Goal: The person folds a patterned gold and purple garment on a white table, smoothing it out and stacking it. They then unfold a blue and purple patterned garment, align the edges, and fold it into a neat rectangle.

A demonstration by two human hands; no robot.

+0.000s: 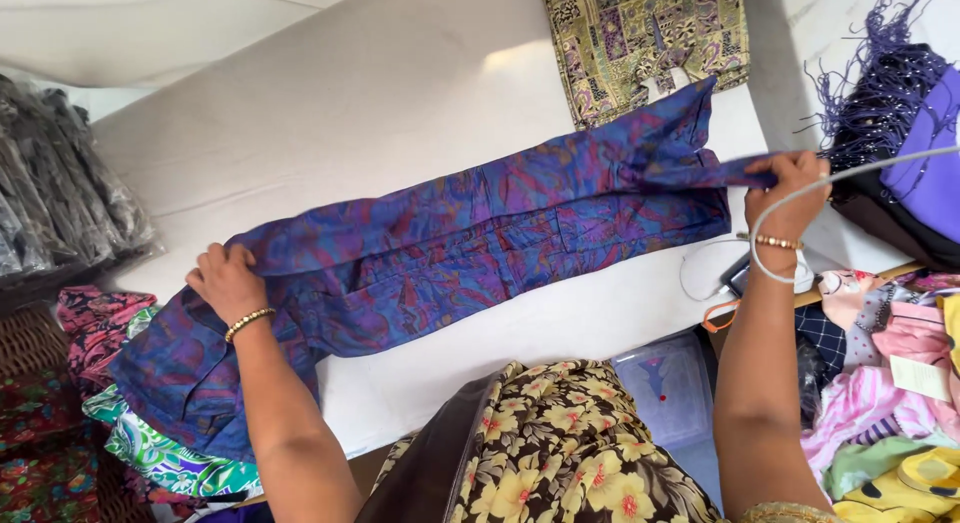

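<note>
One long blue-purple garment (450, 248) lies stretched across the white tabletop (380, 93), running from lower left to upper right of the frame. The left hand (225, 280) pinches its folded edge at lower left; the right hand (795, 188) grips its end at upper right, beside a grey cable (850, 173). A yellow patterned cloth (640, 33) lies at top centre. Folded fabrics (150, 448) are stacked at lower left.

olive patterned cloth (645, 33) | purple fringed shawl (880, 93) | orange scissors (718, 315) | wicker basket (30, 343)
</note>
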